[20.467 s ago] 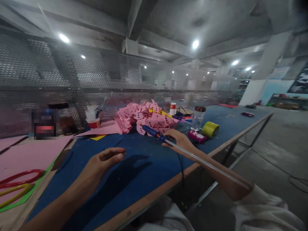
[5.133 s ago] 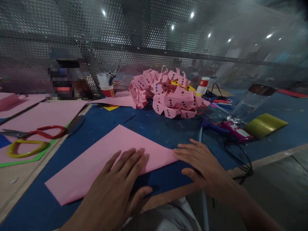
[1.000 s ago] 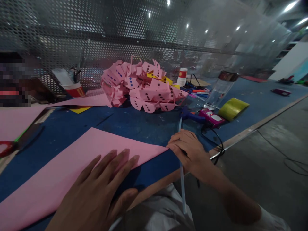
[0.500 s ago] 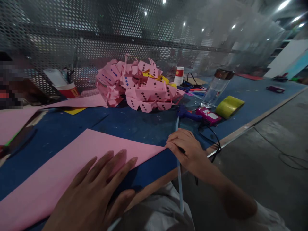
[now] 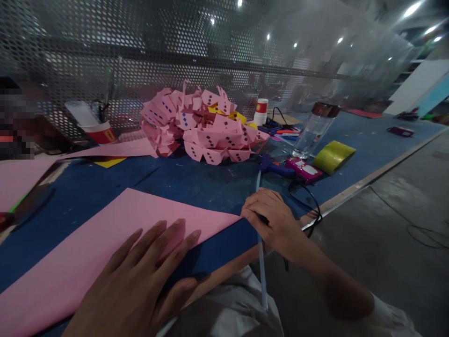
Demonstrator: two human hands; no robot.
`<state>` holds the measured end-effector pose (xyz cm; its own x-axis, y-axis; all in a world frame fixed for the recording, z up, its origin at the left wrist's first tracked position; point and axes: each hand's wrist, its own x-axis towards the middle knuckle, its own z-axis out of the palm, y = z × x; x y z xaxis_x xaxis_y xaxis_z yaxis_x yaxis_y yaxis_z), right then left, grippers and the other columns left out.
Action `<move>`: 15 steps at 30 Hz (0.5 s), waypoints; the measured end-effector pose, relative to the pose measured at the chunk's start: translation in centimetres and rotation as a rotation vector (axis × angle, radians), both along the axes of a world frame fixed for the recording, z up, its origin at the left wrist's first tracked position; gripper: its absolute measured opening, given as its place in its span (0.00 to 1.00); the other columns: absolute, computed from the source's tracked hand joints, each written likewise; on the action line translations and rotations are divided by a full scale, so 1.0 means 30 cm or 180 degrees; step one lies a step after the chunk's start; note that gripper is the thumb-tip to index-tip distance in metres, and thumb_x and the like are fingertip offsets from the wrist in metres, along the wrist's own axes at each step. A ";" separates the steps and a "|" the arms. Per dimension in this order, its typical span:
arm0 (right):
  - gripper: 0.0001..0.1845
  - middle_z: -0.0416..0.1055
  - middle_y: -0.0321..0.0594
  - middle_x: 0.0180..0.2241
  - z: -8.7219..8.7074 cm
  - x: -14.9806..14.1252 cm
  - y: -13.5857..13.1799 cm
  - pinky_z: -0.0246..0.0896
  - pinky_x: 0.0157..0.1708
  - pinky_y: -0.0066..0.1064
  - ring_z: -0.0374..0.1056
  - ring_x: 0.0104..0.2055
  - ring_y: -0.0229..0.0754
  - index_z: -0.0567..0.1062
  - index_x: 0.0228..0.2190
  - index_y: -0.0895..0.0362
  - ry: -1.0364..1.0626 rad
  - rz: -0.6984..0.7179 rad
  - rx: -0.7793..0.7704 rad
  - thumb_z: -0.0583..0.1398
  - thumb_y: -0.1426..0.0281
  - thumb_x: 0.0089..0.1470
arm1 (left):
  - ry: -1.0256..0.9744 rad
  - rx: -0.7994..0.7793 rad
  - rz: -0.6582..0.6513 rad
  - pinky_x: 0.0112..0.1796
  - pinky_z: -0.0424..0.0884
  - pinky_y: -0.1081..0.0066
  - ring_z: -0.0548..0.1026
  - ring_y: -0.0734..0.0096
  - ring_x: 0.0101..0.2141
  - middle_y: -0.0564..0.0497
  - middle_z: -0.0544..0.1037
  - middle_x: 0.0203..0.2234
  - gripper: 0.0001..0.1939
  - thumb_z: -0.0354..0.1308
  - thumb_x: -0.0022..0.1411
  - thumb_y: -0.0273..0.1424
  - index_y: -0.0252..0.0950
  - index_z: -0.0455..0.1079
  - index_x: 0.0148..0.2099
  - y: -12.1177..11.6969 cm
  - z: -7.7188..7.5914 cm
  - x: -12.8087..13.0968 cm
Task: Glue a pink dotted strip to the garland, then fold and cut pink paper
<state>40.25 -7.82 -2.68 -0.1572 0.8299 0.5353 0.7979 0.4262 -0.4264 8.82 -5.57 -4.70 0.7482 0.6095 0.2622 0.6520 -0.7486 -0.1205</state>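
A pink paper sheet (image 5: 115,224), apparently folded, lies on the blue tabletop and tapers to a sharp corner at its right end. My left hand (image 5: 140,276) rests flat on its near edge, fingers spread. At the pointed corner, the fingertips of my right hand (image 5: 268,217) are pinched together on the paper. Something small and dark shows between the right fingers; I cannot make out what. Under that hand runs a long pale glue stick (image 5: 262,276), hanging past the table edge from a blue glue gun (image 5: 275,167).
Behind the sheet sits a pile of folded pink paper pieces (image 5: 217,133) with dark marks. Right of it stand paper cups (image 5: 261,112), a clear bottle (image 5: 312,133), a magenta box (image 5: 304,169) and a yellow tape roll (image 5: 334,157). A black cable (image 5: 317,206) crosses the table's wooden edge.
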 end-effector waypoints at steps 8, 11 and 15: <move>0.09 0.77 0.37 0.36 -0.004 0.002 0.003 0.55 0.60 0.43 0.71 0.43 0.41 0.76 0.32 0.54 -0.0050 -0.0024 0.0031 0.59 0.68 0.67 | -0.0043 -0.0039 -0.0025 0.65 0.54 0.47 0.62 0.49 0.66 0.53 0.63 0.69 0.41 0.55 0.65 0.56 0.55 0.48 0.75 0.001 -0.003 0.002; 0.09 0.77 0.37 0.36 -0.006 0.003 0.003 0.55 0.60 0.43 0.72 0.44 0.41 0.76 0.33 0.54 -0.0030 -0.0017 0.0055 0.59 0.68 0.67 | -0.0027 -0.0044 -0.0010 0.64 0.55 0.46 0.62 0.49 0.66 0.53 0.62 0.69 0.40 0.55 0.66 0.55 0.56 0.47 0.75 -0.001 -0.002 0.005; 0.08 0.78 0.37 0.36 -0.005 0.002 0.004 0.55 0.60 0.43 0.72 0.44 0.41 0.76 0.34 0.54 -0.0020 0.0001 0.0114 0.59 0.69 0.67 | -0.0065 -0.0016 -0.0009 0.64 0.54 0.46 0.62 0.49 0.66 0.53 0.62 0.69 0.39 0.54 0.67 0.54 0.55 0.47 0.75 -0.004 0.004 0.006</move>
